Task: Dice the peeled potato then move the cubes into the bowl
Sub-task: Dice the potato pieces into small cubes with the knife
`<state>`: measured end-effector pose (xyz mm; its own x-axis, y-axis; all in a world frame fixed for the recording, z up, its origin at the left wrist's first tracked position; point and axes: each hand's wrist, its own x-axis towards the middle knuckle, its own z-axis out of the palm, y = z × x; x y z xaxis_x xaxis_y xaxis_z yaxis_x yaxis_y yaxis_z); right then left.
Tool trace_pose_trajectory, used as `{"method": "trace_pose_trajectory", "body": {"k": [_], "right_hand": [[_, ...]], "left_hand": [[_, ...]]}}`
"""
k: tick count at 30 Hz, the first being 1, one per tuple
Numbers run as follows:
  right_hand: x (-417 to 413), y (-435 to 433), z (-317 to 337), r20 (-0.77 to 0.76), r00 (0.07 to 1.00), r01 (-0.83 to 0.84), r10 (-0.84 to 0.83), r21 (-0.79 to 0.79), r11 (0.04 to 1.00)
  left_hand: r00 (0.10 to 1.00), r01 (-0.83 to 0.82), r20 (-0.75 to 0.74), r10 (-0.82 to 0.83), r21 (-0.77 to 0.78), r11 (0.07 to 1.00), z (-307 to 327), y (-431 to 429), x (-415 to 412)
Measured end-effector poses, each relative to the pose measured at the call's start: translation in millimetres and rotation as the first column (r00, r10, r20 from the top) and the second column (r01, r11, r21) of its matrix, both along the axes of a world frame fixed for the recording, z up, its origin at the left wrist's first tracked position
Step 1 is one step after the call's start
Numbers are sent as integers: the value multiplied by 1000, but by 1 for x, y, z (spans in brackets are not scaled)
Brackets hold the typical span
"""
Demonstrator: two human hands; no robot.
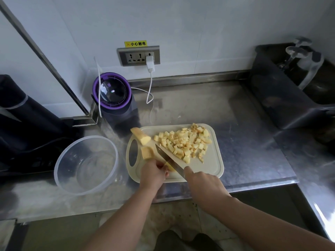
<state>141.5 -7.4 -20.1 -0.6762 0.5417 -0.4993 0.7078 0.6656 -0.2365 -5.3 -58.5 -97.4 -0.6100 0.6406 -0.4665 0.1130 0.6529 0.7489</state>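
A cream cutting board (212, 163) lies on the steel counter. A heap of several yellow potato cubes (184, 142) covers its far right part. Two uncut potato slabs lie at the board's left end, one (140, 135) at the far corner and another (146, 152) just in front of it. My left hand (154, 175) holds a small potato piece (169, 166) down on the board's near left part. My right hand (203, 185) grips a knife (168, 158), its blade slanting up and left beside my left fingers. A clear plastic bowl (59, 169) stands left of the board with nothing in it.
A purple-topped appliance (113, 95) stands behind the board, with a white charger cable (150, 98) plugged into the wall socket. A black appliance (27, 124) fills the left side. A dark bin (282, 95) with glassware stands at the back right. The counter's front edge runs just below the board.
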Motion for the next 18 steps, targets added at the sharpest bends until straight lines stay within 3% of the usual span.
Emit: {"method": "trace_pose_trajectory", "body": {"k": [18], "right_hand": [[-11,-7,-22,7,1000,21,-21,-16,1000]], "left_hand": [[999,10,-30,-12,-52,999,2,2,-1]]}}
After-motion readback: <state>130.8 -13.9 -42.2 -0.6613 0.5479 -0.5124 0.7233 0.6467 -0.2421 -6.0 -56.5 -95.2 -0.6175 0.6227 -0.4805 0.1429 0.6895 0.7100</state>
